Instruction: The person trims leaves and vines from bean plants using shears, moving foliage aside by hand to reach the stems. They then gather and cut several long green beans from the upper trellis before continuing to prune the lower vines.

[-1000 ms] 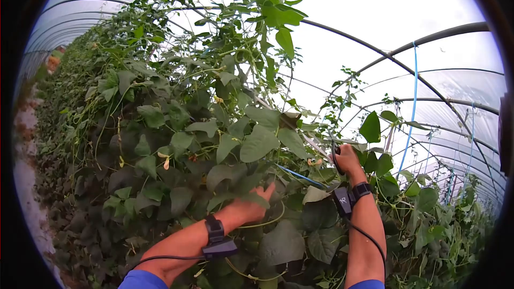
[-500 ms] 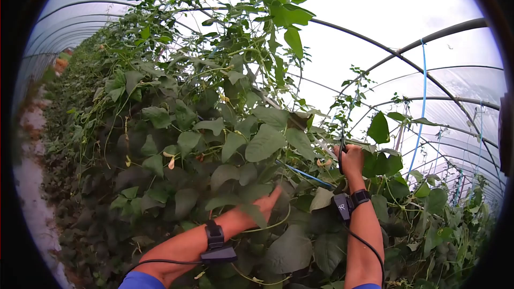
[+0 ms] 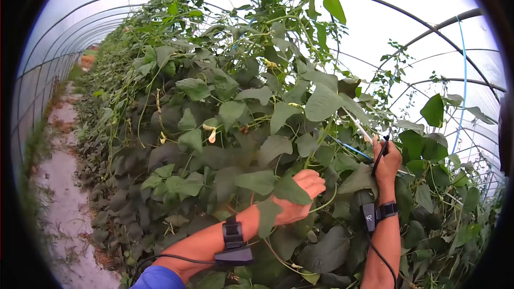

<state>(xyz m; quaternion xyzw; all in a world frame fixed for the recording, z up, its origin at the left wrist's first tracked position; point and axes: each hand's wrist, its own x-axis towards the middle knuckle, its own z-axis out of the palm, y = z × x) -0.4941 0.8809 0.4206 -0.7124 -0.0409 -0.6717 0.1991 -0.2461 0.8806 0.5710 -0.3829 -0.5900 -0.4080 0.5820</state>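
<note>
My left hand (image 3: 301,197) is among the bean-like vines, its fingers curled in. A green leaf (image 3: 292,190) covers part of it, so whatever it grips is hidden. Just beside it runs a thin green stem (image 3: 326,202). Further right and higher, my right hand (image 3: 390,161) is closed around a black scissors-like tool (image 3: 381,153) with a looped handle and a thin tip pointing up. A pale pole (image 3: 357,124) slants down through the leaves to its fingers. A broad leaf (image 3: 358,181) hangs just below that hand.
Dense foliage (image 3: 214,112) fills the row, with a pale flower (image 3: 211,134) on the left. A blue cord (image 3: 350,147) crosses between the hands; another blue string (image 3: 462,85) hangs at right. Arched tunnel ribs (image 3: 407,10) curve overhead. A ground path (image 3: 69,182) runs along the left.
The view has turned left, so the plants appear further right. My left hand's fingers have gone from stretched out to curled among the leaves. My right hand still holds the black tool.
</note>
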